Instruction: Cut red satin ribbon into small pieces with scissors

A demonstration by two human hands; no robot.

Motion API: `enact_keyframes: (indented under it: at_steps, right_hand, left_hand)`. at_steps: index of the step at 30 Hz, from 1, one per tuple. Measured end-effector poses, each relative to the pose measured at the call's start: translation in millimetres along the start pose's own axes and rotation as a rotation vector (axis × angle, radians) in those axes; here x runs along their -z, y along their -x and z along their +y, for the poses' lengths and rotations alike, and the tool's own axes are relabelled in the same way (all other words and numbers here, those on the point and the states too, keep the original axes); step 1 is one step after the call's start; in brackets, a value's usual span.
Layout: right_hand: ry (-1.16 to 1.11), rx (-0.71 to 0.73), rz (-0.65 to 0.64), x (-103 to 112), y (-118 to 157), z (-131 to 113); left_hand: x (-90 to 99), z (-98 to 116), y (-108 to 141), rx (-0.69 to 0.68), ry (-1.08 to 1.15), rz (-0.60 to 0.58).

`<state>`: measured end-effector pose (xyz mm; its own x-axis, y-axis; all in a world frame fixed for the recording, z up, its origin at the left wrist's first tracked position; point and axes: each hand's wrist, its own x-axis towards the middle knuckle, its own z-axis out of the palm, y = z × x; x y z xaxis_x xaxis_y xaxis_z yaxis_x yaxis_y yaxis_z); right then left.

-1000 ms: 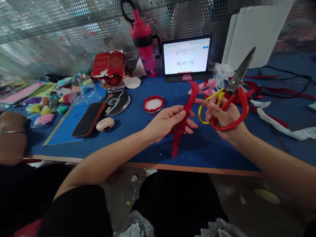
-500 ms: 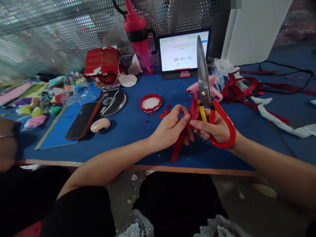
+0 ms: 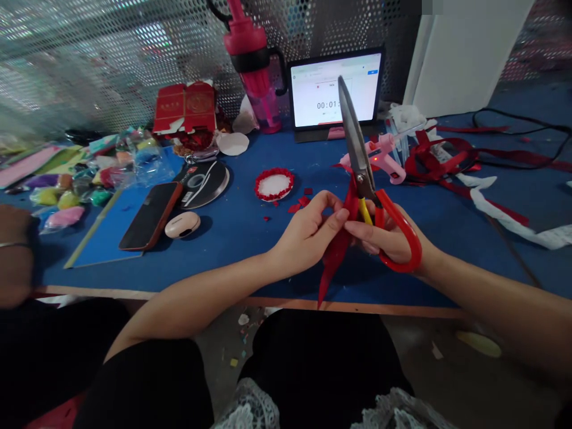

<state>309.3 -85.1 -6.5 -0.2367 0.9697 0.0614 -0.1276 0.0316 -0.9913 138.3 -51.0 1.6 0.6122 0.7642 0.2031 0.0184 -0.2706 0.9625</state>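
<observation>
Between thumb and fingers, my left hand (image 3: pixel 310 229) pinches a red ribbon (image 3: pixel 335 256), whose pointed tail hangs toward the table's front edge. My right hand (image 3: pixel 393 235) is closed around the red handles of a pair of scissors (image 3: pixel 360 152), and its thumb tip meets the ribbon beside my left thumb. The blades point up and away, seemingly closed together, with a yellow piece at the handle. Beyond my hands a white disc edged in red (image 3: pixel 274 185) lies flat. Small red ribbon scraps (image 3: pixel 300 205) are scattered near it.
A pink glue gun (image 3: pixel 386 158) lies behind the scissors. Red ribbon (image 3: pixel 442 158) and a dark cord tangle at right. Further back stand a tablet (image 3: pixel 335 89) and a pink bottle (image 3: pixel 254 77). A phone (image 3: pixel 152 215), ribbon spool (image 3: pixel 203 185) and another person's arm (image 3: pixel 13 256) are at left.
The scissors have tilted to the left, so their tip has moved left and slightly down. The glue gun behind shows more. The ribbon's tail has shifted slightly right and down.
</observation>
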Motion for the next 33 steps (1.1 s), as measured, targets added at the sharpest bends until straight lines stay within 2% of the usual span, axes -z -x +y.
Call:
enact_keyframes:
  at_steps: [3, 6, 12, 16, 20, 26, 33]
  right_hand:
    - [0.005, 0.031, -0.001, -2.7, 1.1, -1.9]
    - [-0.005, 0.029, 0.014, -2.0, 1.4, 1.5]
    - [-0.026, -0.014, 0.007, 0.3, 2.1, 2.5]
    - [-0.017, -0.010, 0.000, -0.6, 2.2, 0.8]
    - [-0.022, -0.002, -0.015, -0.4, 2.0, 2.7]
    - [0.148, 0.038, 0.024, 1.4, 2.1, 8.0]
    - [0.115, 0.040, 0.052, 1.9, -0.1, 8.6]
  left_hand:
    - [0.3, -0.5, 1.5, 0.018, 0.073, -0.006]
    - [4.7, 2.5, 5.4, -0.060, 0.001, 0.053]
    - [12.3, 9.8, 9.5, -0.433, -0.587, 0.157]
    - [10.5, 5.8, 8.9, -0.579, -0.850, 0.223]
    - [8.1, 3.2, 9.4, -0.609, -0.906, 0.223]
    - [7.1, 3.1, 9.1, -0.595, -0.951, 0.193]
    - [5.3, 5.1, 10.1, -0.556, -0.825, 0.197]
